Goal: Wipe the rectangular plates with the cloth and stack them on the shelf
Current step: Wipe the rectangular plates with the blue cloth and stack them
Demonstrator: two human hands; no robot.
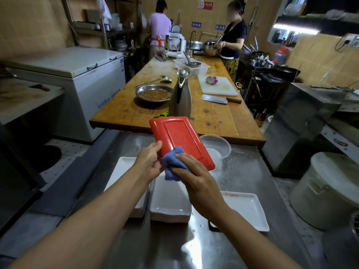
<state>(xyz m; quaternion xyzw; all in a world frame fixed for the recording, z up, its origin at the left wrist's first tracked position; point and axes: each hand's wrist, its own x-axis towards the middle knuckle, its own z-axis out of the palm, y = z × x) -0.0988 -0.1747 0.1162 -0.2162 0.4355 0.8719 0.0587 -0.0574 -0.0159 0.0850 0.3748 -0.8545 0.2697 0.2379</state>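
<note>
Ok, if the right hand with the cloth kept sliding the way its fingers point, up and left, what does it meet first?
Most likely the left hand, which holds the red plate by its near left edge. The right hand presses the blue cloth just beside it; depth is hard to judge.

A working restaurant kitchen around me.
Long wooden prep table (213,117) holds a cleaver (214,99) and cutting board (219,86); chest freezer (77,74) left.
</note>
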